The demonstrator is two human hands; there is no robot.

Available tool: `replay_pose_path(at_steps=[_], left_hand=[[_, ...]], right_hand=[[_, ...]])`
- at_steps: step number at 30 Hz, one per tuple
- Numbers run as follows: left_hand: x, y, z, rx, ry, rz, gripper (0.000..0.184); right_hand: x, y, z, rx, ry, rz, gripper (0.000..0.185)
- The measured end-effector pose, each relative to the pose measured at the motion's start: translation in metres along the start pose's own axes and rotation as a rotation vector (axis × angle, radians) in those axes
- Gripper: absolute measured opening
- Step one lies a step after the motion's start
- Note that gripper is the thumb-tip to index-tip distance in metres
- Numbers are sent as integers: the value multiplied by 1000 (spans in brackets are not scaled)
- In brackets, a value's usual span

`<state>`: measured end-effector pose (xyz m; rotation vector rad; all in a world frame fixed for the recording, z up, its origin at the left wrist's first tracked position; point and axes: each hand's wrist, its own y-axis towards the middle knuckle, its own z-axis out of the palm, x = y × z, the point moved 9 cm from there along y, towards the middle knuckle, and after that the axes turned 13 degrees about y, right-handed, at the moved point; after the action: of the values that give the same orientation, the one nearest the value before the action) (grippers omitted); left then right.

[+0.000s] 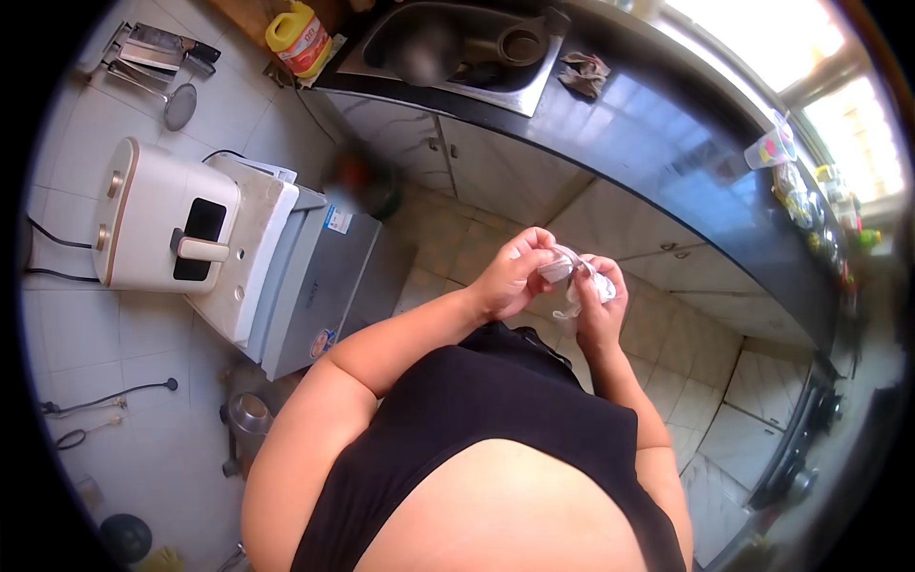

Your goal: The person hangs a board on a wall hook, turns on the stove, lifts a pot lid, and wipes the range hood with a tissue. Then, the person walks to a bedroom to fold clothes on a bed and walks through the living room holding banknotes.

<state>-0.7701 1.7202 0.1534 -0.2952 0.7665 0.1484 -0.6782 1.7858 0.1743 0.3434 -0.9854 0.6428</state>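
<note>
A crumpled white thing (560, 265), perhaps a thin bag or cloth, is stretched between my two hands in front of my body. My left hand (515, 275) pinches one end of it between thumb and fingers. On the other side, my right hand (599, 300) has its fingers closed round the bunched part, and a loose end hangs down between the hands. Both hands are held in the air above the tiled floor (658, 372), near the front of the lower cabinets (515, 172).
A sink (534, 95) is set in the dark counter (648, 124), beside a crumpled cloth (584, 74). A yellow jug (300, 40) stands at the counter's end. At left, a white appliance (152, 219) sits above a grey fridge (315, 286). A stove (801, 448) is at right.
</note>
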Motion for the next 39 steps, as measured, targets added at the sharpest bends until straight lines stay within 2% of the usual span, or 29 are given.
replay_pose_path(at_steps=[1, 4, 6, 10, 11, 14, 16, 18, 20, 22, 24, 26, 28, 29, 31, 33, 35, 36, 38, 39], left_hand=[[-4, 2, 0, 65, -56, 7, 8], [-22, 9, -30, -4, -78, 59, 10], [-31, 20, -44, 41, -90, 84, 10], [-40, 46, -60, 14, -191, 56, 8], [-42, 55, -65, 6, -231, 56, 8], [-54, 76, -106, -211, -282, 83, 9], [-66, 83, -151, -336, -348, 229, 9], [-73, 73, -217, -582, -347, 343, 10], [-70, 52, -300, -891, -223, 338, 12], [-57, 25, -390, -1205, -357, 288, 10], [-52, 3, -472, -1428, -496, 189, 10], [-63, -10, -539, -1587, -565, 188, 9], [-95, -9, -571, -1696, -463, 148, 18], [-108, -3, -578, -1698, -418, 57, 26], [-159, 14, -541, -1635, -343, -76, 38], [-184, 27, -540, -1673, -23, -192, 36], [-192, 22, -594, -1791, 604, -286, 26], [-197, 34, -597, -1794, 940, -298, 22], [-241, 76, -486, -1624, 1638, 177, 19], [-247, 97, -431, -1425, 1734, 404, 17]], right_hand=[[-13, 7, 4, -60, 192, 75, 11], [-42, 31, 28, 14, 527, 356, 15], [-53, 45, 36, -56, 537, 380, 19], [-65, 64, 40, -124, 1009, 553, 15], [-58, 75, 38, -30, 1035, 534, 16], [-47, 108, -2, 38, 853, 434, 12], [-52, 129, -42, -81, 791, 432, 11], [-56, 150, -73, -144, 635, 423, 11], [-58, 168, -88, -199, 526, 443, 9], [-57, 185, -80, -193, 407, 454, 9], [-62, 201, -65, -224, 277, 456, 11], [-72, 217, -49, -199, 155, 438, 16], [-84, 233, -27, -191, 125, 439, 18], [-87, 241, -15, -235, 113, 426, 19], [-94, 256, 6, -245, 104, 426, 20], [-93, 273, 30, -275, 71, 432, 20], [-89, 288, 45, -299, 55, 396, 20], [-85, 292, 48, -332, 40, 356, 21], [-74, 297, 56, -316, 34, 279, 17], [-66, 295, 59, -317, -36, 260, 17]])
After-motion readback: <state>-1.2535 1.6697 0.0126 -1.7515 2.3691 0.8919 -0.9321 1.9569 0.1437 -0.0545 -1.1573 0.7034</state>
